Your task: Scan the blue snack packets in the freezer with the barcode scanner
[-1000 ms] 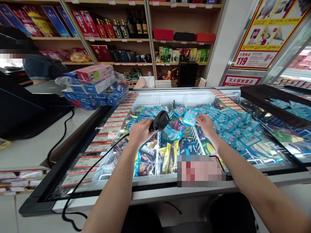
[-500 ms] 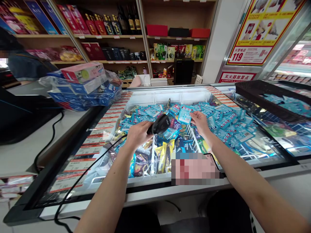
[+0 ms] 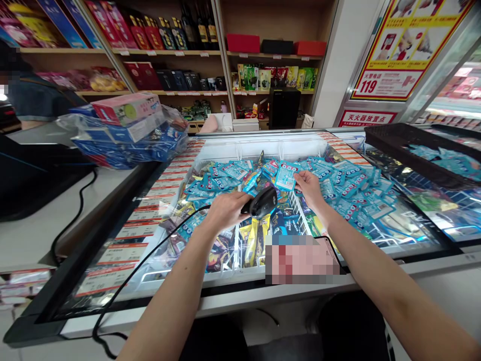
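Observation:
My left hand (image 3: 225, 210) grips a black corded barcode scanner (image 3: 263, 203) above the open chest freezer, its head pointing right toward my other hand. My right hand (image 3: 310, 189) pinches a light-blue snack packet (image 3: 284, 178) by its edge. The packet is held up just beyond the scanner's head, over a heap of similar blue packets (image 3: 349, 190). A black scanner cord (image 3: 150, 255) runs from my left hand down over the freezer's glass edge. Wrapped ice-cream bars (image 3: 251, 243) lie in the wire-divided bins below my hands.
A pixelated patch (image 3: 300, 259) covers something on the freezer's near edge. A black basket (image 3: 413, 145) sits at the right, and a plastic-wrapped stack of boxes (image 3: 128, 133) at the left. Bottle-filled shelves (image 3: 169, 50) stand behind; a person (image 3: 33, 98) is at far left.
My left hand has moved the scanner to the right, closer to the blue packet. The right hand and packet have stayed nearly still, and the view has shifted slightly.

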Tool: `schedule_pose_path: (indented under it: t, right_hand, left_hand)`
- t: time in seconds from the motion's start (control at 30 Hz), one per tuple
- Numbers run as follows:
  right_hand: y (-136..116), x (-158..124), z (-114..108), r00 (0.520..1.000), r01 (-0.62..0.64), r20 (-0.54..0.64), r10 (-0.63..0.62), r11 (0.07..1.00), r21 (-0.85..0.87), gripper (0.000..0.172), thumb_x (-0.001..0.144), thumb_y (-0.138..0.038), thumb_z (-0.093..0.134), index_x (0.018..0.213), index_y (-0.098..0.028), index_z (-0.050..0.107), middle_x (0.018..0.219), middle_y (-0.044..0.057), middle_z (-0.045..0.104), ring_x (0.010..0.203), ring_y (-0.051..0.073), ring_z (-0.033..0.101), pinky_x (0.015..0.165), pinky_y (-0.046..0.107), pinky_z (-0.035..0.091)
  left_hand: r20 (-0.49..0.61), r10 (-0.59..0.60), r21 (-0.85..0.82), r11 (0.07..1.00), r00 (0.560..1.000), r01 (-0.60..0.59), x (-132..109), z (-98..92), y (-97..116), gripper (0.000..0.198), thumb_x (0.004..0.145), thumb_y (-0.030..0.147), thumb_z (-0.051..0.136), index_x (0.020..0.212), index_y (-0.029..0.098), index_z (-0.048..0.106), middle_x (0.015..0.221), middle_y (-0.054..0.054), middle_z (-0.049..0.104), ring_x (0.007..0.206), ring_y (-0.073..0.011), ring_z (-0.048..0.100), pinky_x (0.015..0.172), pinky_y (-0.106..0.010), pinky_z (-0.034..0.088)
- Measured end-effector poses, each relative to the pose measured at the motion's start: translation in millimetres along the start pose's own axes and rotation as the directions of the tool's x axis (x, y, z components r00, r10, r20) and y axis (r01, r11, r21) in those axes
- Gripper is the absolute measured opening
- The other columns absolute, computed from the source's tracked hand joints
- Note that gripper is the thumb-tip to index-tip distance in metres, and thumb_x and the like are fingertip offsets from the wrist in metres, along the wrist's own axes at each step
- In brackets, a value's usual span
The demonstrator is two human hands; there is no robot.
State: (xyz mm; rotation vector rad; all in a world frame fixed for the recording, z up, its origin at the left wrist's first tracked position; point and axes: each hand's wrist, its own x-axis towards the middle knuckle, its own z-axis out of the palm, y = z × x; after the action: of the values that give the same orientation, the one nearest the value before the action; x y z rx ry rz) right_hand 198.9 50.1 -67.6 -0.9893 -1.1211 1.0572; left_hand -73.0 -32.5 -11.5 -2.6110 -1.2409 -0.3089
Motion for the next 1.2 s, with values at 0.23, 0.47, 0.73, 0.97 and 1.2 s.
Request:
schedule_pose_path:
  t: [0.23,0.47,0.73,0.97,1.2]
  right_hand:
    - [-1.4,-1.3,0.3,1.000,0.008,-0.021,-0.009,0.999,-0.048,0.039,0.066,-0.054,0.065,0.078,-0.019,0.053,0.064,-0.006,0.047,0.061,0.008,0.049,0.063,0.025,0.050]
    - [-1.2,-0.7,0.3,1.000,0.013,-0.003,-0.013,0.999,-0.051,0.040,0.066,-0.055,0.063,0.079,-0.019,0.052,0.068,-0.005,0.051,0.064,0.009,0.052,0.063,0.025,0.050]
    - [-1.1,-1.1,0.3,1.000,0.017,-0.013,-0.018,0.998,-0.060,0.037,0.068,-0.053,0.064,0.079,-0.019,0.053,0.068,-0.005,0.050,0.064,0.008,0.051,0.062,0.024,0.049]
    - [-0.8,-2.9,0.9,0.997,0.070,-0.005,-0.071,0.990,-0.126,0.046,0.072,-0.051,0.058,0.108,-0.024,0.048,0.077,-0.003,0.055,0.065,0.012,0.054,0.061,0.028,0.049]
    - [-16.8,-13.6,1.2,0.932,0.314,0.066,-0.357,0.698,-0.644,0.041,0.089,-0.039,0.033,0.121,-0.022,0.049,0.105,0.009,0.056,0.086,0.019,0.057,0.082,0.035,0.045]
  left_hand:
    - [-0.010,0.021,0.002,1.000,1.000,-0.021,4.4,2.1,7.7,0.031,0.079,0.033,0.053,0.108,0.021,0.055,0.088,-0.005,0.063,0.083,-0.0165,0.059,0.064,-0.025,0.040]
    - [-0.009,0.017,-0.001,1.000,1.000,-0.017,5.9,1.3,11.0,0.032,0.080,0.034,0.053,0.109,0.021,0.054,0.090,-0.005,0.063,0.084,-0.0172,0.060,0.064,-0.026,0.041]
    - [-0.022,0.009,-0.025,1.000,1.000,-0.010,5.7,-0.3,11.7,0.031,0.079,0.035,0.054,0.107,0.021,0.055,0.089,-0.006,0.064,0.084,-0.0174,0.060,0.065,-0.026,0.041]
    - [0.002,0.009,0.008,1.000,1.000,-0.009,4.9,3.2,9.2,0.031,0.080,0.035,0.052,0.108,0.022,0.054,0.090,-0.005,0.063,0.083,-0.0178,0.059,0.062,-0.027,0.039]
    - [-0.021,-0.057,0.030,0.998,0.998,0.057,0.3,-1.2,2.1,0.028,0.080,0.032,0.049,0.105,0.022,0.055,0.090,-0.004,0.064,0.083,-0.0183,0.059,0.058,-0.027,0.037]
